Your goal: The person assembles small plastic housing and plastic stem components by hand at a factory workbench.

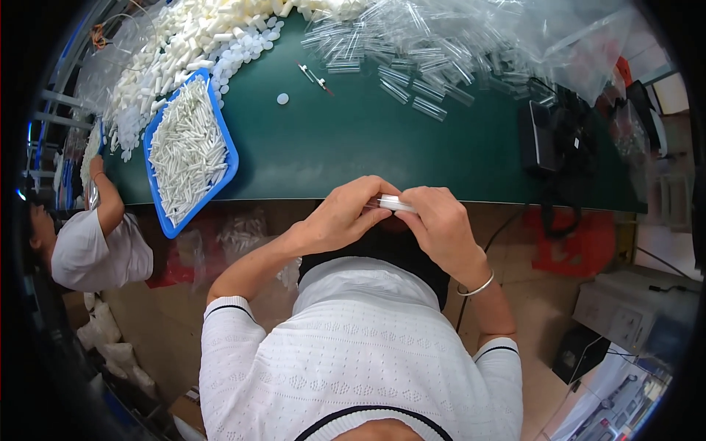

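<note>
At the table's near edge both hands meet in front of my body. My left hand [340,217] is closed, thumb and fingers pinching a clear plastic tube [373,203]. My right hand [443,226], with a bangle at the wrist, is closed on a white cylindrical piece [397,203] lined up with the tube. The fingers partly cover both parts, so I cannot tell how far one sits inside the other. Left of the hands, a blue tray [232,159] holds many small white sticks [190,151].
Clear tubes [429,109] heap at the back right of the green table [331,154]. White cylinders [173,44] and translucent discs [250,45] pile at the back left. A lone disc [282,98] lies mid-table. A black box [538,136] stands right; a co-worker [99,239] sits left.
</note>
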Motion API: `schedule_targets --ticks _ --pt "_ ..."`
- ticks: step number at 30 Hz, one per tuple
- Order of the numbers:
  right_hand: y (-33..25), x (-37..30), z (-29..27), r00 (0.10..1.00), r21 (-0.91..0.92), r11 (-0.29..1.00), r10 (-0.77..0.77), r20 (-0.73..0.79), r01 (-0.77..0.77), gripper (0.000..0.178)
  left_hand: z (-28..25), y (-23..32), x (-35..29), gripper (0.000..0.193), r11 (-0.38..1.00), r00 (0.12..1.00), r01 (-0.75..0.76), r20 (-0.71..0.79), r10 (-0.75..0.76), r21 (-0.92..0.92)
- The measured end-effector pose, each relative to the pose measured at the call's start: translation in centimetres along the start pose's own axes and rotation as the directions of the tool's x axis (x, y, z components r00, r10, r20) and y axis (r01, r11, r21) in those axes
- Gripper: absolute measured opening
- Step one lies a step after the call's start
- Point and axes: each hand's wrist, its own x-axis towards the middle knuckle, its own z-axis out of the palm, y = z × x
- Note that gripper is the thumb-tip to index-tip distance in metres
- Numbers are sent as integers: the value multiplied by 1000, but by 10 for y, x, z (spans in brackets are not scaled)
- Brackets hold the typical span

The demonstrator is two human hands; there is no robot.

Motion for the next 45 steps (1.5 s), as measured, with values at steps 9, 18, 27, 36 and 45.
schedule_targets --ticks 9,18,27,36,45 --pt "3 -5 7 867 653 570 339 366 -499 8 1 -1 -16 27 977 989 127 100 -111 -169" --pt "7 -17 8 746 554 506 362 559 -660 14 25 -8 -32 22 995 995 98 18 -98 16" --pt "6 -101 60 658 816 228 718 227 -531 20 59 -41 -12 22 674 886 448 191 -423 -588" --pt "-9 -72 75 583 930 -250 727 364 -268 37 85 -25 18 31 451 744 591 235 -626 -669" --pt "10 -65 54 542 797 -569 614 575 -201 33 85 -35 21 30 305 872 362 205 -445 -881"
